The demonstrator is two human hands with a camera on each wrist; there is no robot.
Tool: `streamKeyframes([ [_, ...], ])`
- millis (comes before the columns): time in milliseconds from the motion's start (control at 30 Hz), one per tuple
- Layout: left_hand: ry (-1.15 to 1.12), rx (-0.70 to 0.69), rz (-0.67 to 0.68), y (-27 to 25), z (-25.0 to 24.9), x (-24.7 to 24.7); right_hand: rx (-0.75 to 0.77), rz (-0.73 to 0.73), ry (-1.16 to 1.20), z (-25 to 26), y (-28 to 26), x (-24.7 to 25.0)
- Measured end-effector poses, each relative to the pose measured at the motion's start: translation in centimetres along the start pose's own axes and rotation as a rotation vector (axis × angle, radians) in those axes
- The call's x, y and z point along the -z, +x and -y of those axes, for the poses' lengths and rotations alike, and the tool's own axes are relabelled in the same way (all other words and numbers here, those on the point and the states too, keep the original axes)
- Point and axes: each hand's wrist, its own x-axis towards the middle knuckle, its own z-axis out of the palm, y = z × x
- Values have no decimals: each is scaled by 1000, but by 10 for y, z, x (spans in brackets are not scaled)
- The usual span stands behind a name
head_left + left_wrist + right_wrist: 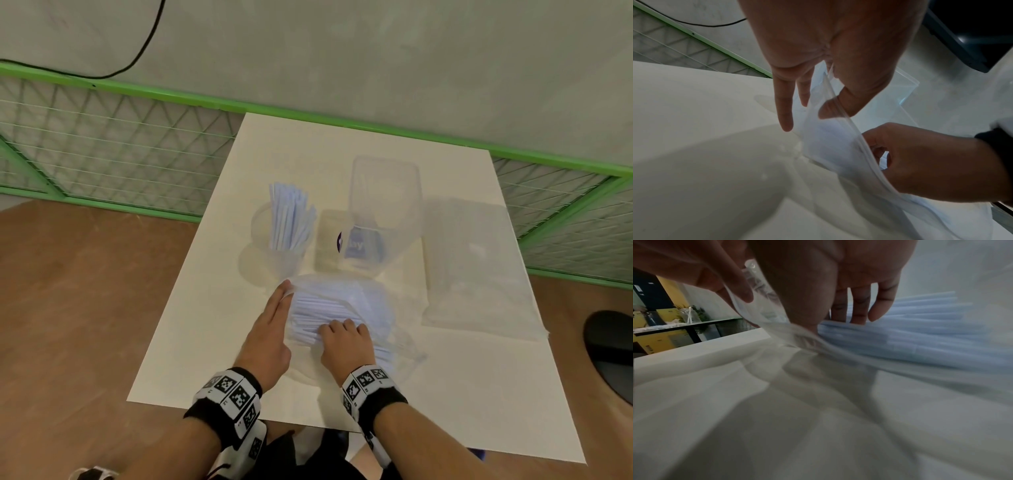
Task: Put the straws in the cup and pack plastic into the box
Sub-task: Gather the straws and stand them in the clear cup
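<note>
A clear plastic bag (pixel 373 308) full of pale blue straws (pixel 325 308) lies in the middle of the white table (pixel 205 325). My left hand (pixel 286 291) pinches the bag's open edge (pixel 830 100) between thumb and fingers, holding it up. Inside the opening, my right hand (pixel 342 329) has its fingers curled over a bunch of the straws (pixel 920 318). Behind the bag to the left stands a clear cup (pixel 270 250) with several straws (pixel 287 219) upright in it. A clear box (pixel 383 192) stands behind the bag, further right.
A large clear plastic piece (pixel 479 267) lies at the table's right. A small blue-labelled item (pixel 359 246) shows through the box. A green mesh fence (pixel 102 144) runs behind the table. A black object (pixel 609 349) sits at the right edge.
</note>
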Motion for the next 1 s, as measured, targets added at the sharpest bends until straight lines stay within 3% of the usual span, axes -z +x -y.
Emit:
streamKeyframes([
  [233,-11,28,-6,-1,-6,-3,67,53,-143,0,3,4],
  [567,-2,26,25,-4,-8,-2,103,100,-146,0,0,8],
  [867,-13,57,35,-5,-12,0,149,68,-26,-13,-12,9],
  [1000,-28,62,27,-5,-10,3,118,-2,218,-23,-23,20],
])
